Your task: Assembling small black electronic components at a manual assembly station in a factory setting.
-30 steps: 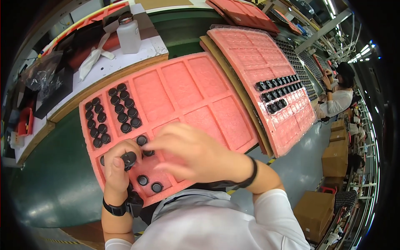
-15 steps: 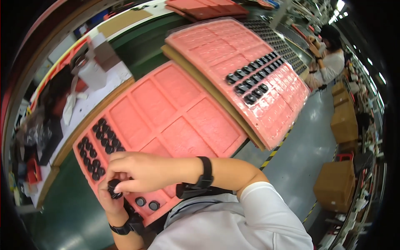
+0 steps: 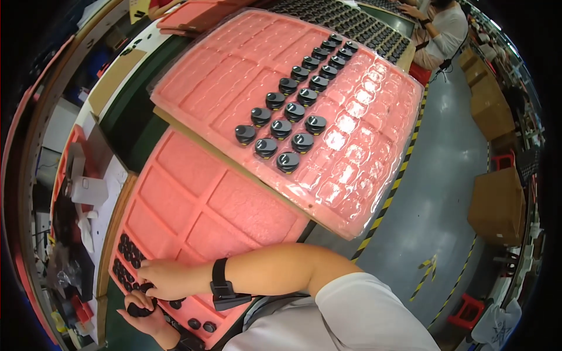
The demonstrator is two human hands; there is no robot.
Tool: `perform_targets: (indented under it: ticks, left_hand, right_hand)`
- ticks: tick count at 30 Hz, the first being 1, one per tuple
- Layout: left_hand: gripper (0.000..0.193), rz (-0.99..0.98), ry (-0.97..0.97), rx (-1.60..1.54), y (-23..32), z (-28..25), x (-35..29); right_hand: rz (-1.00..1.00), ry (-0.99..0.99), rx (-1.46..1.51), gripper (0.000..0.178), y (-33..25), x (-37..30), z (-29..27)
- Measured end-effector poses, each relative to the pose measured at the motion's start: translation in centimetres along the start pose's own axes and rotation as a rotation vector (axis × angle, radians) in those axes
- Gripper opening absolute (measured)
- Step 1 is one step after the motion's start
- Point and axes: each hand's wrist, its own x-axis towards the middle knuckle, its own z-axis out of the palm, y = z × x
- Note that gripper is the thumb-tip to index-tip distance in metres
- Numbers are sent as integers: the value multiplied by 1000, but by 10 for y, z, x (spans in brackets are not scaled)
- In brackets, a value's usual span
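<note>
My left hand is low on the left, palm up, its fingers curled round a black round knob. Just above it, my right hand reaches across with fingertips pinched on a small black part near the tray's edge. The fingers partly hide it, so its exact shape cannot be made out. Under my arms lies a pink compartment tray. Black round parts fill its left-end compartments, and two loose knobs sit in a near compartment.
Beyond is a clear-covered pink tray holding rows of black knobs. More filled trays stand farther back, near a seated co-worker. A white bottle is on the left bench. Cardboard boxes and a red stool are on the right.
My view has shifted, bringing the covered tray nearer. The right hand has moved off the knob in my left hand, to the small part beside it. The left hand still holds a knob.
</note>
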Motion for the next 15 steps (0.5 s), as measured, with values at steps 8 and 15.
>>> perform_targets:
  ticks: [8, 15]
  left_hand:
    - [50, -64, 98, -91, -5, -5, 8]
    - [52, -54, 48, -100, 0, -4, 7]
  right_hand:
    - [33, -14, -6, 21, -1, -1, -1]
    - [4, -4, -18, 21, 5, 0, -2]
